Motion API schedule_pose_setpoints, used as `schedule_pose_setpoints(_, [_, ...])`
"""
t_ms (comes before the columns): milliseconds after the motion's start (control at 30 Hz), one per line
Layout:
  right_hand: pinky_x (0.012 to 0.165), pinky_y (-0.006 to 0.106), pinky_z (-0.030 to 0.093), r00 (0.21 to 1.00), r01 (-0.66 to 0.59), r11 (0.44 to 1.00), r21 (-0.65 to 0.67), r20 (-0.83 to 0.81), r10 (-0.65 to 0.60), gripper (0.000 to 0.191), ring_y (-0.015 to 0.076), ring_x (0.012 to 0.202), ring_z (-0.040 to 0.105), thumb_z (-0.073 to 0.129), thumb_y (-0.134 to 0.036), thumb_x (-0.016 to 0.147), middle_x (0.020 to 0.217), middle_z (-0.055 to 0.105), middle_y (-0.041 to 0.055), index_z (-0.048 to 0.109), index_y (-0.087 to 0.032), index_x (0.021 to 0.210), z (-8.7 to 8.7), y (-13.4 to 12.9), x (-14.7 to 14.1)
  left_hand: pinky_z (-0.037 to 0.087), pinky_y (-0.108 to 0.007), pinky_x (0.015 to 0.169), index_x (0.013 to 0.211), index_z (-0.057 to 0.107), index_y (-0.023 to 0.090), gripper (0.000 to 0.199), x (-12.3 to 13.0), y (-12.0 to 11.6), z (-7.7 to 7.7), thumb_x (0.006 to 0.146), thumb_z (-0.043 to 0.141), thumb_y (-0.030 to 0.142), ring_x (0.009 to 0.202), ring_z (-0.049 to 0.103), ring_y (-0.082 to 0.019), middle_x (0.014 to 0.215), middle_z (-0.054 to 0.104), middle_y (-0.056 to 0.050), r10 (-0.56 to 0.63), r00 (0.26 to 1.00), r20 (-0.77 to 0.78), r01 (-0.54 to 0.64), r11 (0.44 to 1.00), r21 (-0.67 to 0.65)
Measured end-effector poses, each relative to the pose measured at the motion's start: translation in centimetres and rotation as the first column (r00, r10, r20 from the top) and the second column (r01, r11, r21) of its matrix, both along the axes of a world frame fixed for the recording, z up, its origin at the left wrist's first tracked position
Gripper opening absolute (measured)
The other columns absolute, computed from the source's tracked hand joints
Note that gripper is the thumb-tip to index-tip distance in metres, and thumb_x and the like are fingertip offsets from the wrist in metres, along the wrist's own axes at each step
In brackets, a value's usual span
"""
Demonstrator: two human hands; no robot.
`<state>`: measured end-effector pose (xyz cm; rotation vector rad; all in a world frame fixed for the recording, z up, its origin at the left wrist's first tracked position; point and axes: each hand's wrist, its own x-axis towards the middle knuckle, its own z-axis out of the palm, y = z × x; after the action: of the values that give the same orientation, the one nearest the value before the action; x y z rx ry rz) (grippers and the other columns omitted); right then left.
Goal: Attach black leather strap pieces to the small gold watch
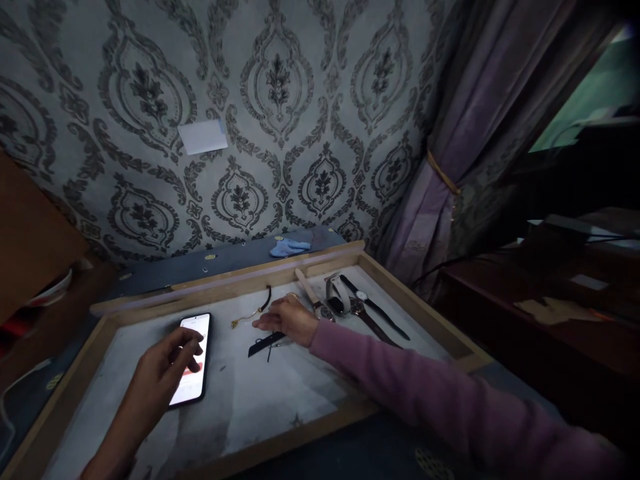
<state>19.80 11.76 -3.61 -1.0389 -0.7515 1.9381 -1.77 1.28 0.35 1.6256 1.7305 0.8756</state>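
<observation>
My left hand is over a lit smartphone, its fingers bent and apart above the screen; whether a fingertip touches the glass I cannot tell. The phone lies inside a shallow wooden tray. My right hand is near the tray's middle, fingers stretched leftward, with nothing visible in them. Just below it lie a dark flat strap and a thin dark tool. A thin bracelet-like band with a gold end rests to its left. Several wristwatches lie to its right, one with a pale strap.
A blue cloth lies on the dark patterned cover behind the tray. White paper is on the patterned wall. A purple curtain hangs at right, beside a dark red table with papers. A brown wooden piece stands at left.
</observation>
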Motion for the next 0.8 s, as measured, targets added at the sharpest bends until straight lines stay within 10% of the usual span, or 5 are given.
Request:
schedule_pose_setpoints(267, [0.039, 0.017, 0.039, 0.964, -0.243, 0.963, 0.114, 0.135, 0.228, 0.012, 0.0122, 0.051, 0.064, 0.065, -0.017, 0.078, 0.065, 0.066, 0.0041, 0.056, -0.011, 0.074, 1.5, -5.6, 3.6, 0.050, -0.031, 0.063, 0.098, 0.058, 0.023, 0.041, -4.2, -0.1, -2.4, 0.083, 0.045, 0.059, 0.075, 0.065, -0.024, 0.085, 0.069, -0.005, 0.116, 0.936, -0.331, -0.097, 0.993, 0.072])
schedule_pose_setpoints(533, [0.039, 0.016, 0.033, 0.736, -0.647, 0.708, 0.283, 0.476, 0.482, 0.042, 0.0049, 0.040, 0.048, 0.052, -0.048, 0.085, 0.053, 0.053, -0.0028, 0.042, -0.017, 0.058, 1.0, -8.2, 3.7, 0.054, -0.040, 0.074, 0.122, 0.046, 0.014, 0.061, -3.9, -1.9, -4.7, 0.081, 0.048, 0.059, 0.105, 0.059, -0.032, 0.114, 0.057, -0.016, 0.273, 0.868, -0.414, -0.195, 0.956, 0.220])
schedule_pose_setpoints(800, [0.039, 0.017, 0.036, 0.825, -0.536, 0.825, 0.178, 0.319, 0.467, 0.016, 0.0075, 0.048, 0.055, 0.056, -0.031, 0.085, 0.068, 0.058, -0.0029, 0.049, -0.016, 0.088, 0.5, -7.8, -2.1, 0.053, -0.047, 0.080, 0.138, 0.027, 0.014, 0.078, -0.1, -3.0, -4.0, 0.075, 0.060, 0.046, 0.120, 0.047, -0.036, 0.133, 0.045, -0.018, 0.183, 0.748, -0.638, -0.165, 0.982, 0.088])
